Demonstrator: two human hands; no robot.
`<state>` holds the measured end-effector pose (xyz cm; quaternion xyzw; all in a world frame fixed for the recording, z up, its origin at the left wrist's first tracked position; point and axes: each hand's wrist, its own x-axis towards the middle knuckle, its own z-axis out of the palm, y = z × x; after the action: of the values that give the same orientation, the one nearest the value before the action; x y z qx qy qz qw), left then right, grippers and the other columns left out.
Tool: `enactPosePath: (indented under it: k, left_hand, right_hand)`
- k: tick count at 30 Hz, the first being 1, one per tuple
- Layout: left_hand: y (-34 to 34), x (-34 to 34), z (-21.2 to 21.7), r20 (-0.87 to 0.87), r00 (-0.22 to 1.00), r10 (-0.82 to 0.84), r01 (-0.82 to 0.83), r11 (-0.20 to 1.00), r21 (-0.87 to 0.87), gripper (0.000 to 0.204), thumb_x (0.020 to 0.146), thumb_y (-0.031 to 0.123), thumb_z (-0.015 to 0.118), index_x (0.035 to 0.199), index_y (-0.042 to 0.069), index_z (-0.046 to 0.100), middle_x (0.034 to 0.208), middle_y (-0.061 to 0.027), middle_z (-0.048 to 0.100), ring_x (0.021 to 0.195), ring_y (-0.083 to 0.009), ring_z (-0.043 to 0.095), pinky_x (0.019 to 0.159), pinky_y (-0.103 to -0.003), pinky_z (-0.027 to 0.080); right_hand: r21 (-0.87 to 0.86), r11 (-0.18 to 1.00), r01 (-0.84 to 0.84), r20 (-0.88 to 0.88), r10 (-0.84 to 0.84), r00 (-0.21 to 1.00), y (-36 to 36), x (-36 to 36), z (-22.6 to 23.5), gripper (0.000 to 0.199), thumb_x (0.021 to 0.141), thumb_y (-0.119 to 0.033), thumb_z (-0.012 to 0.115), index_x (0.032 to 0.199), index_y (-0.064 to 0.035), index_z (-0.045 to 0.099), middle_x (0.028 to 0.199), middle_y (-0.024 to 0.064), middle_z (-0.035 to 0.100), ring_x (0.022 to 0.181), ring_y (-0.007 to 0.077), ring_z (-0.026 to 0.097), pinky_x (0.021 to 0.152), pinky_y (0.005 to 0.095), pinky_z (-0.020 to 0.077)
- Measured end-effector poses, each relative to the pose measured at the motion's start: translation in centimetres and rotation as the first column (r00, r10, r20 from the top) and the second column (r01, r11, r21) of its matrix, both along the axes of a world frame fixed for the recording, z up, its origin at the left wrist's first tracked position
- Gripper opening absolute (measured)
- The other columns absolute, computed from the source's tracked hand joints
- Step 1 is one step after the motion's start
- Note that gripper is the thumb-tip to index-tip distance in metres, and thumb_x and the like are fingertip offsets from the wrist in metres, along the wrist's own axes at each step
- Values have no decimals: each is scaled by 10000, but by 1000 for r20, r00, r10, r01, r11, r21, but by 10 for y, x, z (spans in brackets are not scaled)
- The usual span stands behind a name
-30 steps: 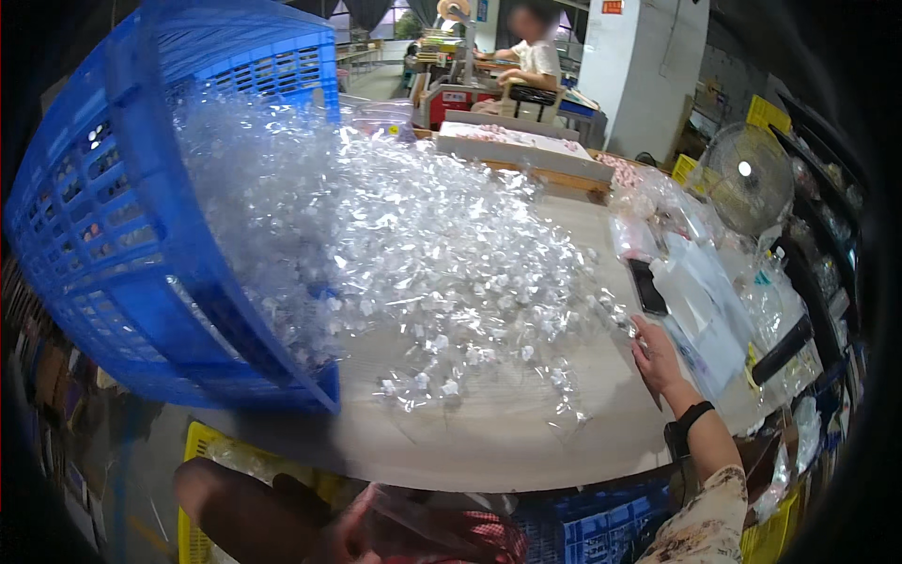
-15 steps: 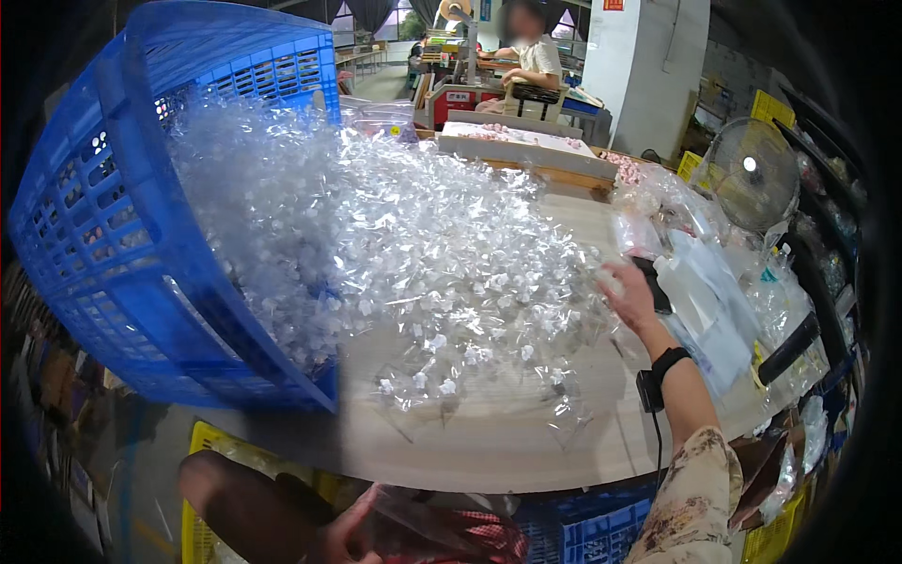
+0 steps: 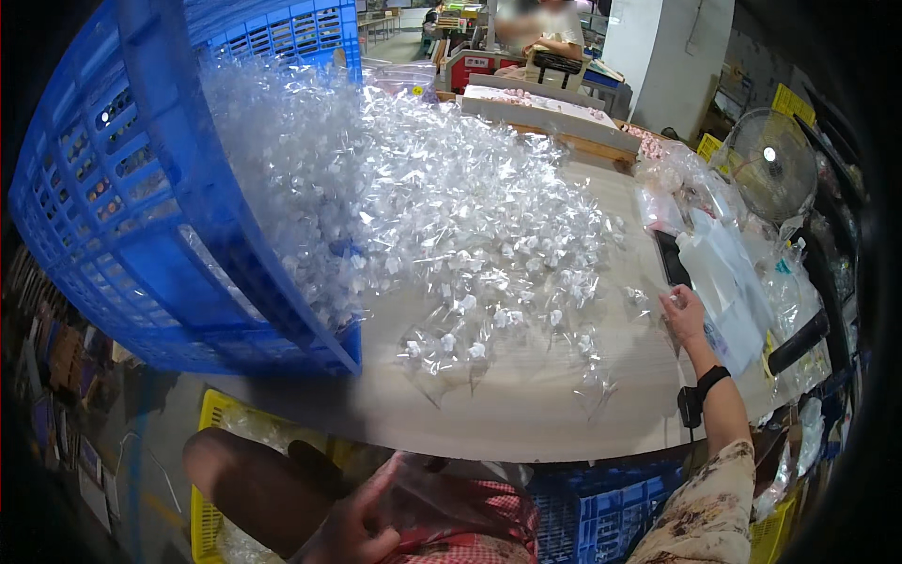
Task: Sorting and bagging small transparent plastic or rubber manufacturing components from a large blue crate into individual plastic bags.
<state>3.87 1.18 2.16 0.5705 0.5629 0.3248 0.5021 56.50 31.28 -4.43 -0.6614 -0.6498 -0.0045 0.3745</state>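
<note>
A heap of small clear plastic packets (image 3: 489,226), each with a little white piece in it, spills from a tipped blue crate (image 3: 141,273) across the tabletop (image 3: 413,399). My right hand (image 3: 683,312) is right of the heap, fingers curled together in a pinch; what is between them, if anything, is too small to make out. A few loose packets (image 3: 639,299) lie just left of its fingertips. Low in the view, over my lap, my left hand (image 3: 362,522) grips the edge of a clear plastic bag (image 3: 451,479) lying over red checked cloth.
Along the right side are a dark flat object (image 3: 670,258), white plastic sheets (image 3: 723,282) and a fan (image 3: 770,164). A shallow tray (image 3: 550,113) stands at the far edge. Yellow (image 3: 209,489) and blue (image 3: 611,522) crates sit below the table. A person (image 3: 559,28) sits beyond.
My right hand has come away from the heap's right edge, nearer to me and rightward. Loose packets now show beside it. The whole view has shifted as my head tilted down.
</note>
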Motion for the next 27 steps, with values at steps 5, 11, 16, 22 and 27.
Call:
enactPosePath:
  k: [5, 11, 16, 22, 27]
  left_hand:
    - [0, -1, -1, 28, 998, -57, 54, 993, 107, 825, 697, -76, 492, 1472, 96, 270, 636, 44, 346, 539, -61, 337, 504, -217, 285]
    - [-4, -10, -10, 14, 999, -39, 37, 989, 146, 823, 691, -58, 511, 1467, 100, 283, 678, 31, 383, 553, -78, 366, 518, -215, 314]
    - [2, -11, -3, -28, 993, -112, 115, 981, 154, 824, 699, -36, 532, 1469, 81, 264, 696, 14, 393, 575, -86, 375, 530, -221, 329]
    - [11, -1, 7, -218, 960, -176, 219, 957, 190, 791, 748, 18, 580, 1450, -28, 218, 1040, -120, 523, 949, -179, 528, 804, -259, 419]
    - [10, 2, 4, -58, 973, -225, 231, 959, 165, 756, 773, 42, 579, 1423, -84, 215, 1408, -234, 348, 1370, -219, 279, 1072, -288, 264]
  right_hand:
    - [14, 983, 181, -176, -176, 968, -23, 8, -10, 223, 818, -271, 674, 874, -70, 595, 669, 71, 529, 603, 192, 506, 561, 334, 419]
    - [-45, 997, -64, 573, 78, 816, -72, -10, 8, 215, 831, -244, 623, 1003, -119, 596, 917, 134, 583, 830, 340, 586, 608, 423, 466]
    - [-117, 993, 3, 262, 28, 965, -75, -3, 13, 173, 797, -142, 642, 958, -92, 601, 776, 89, 606, 610, 213, 566, 561, 324, 454]
    - [-200, 643, -739, -940, 88, 330, -159, -226, 59, 188, 781, -62, 691, 948, -76, 607, 731, 0, 587, 544, 52, 518, 463, 230, 451]
    - [-148, -197, -969, -844, -486, 227, -236, -335, 16, 248, 896, -197, 606, 1115, -86, 570, 882, 2, 602, 733, 72, 546, 545, 191, 441]
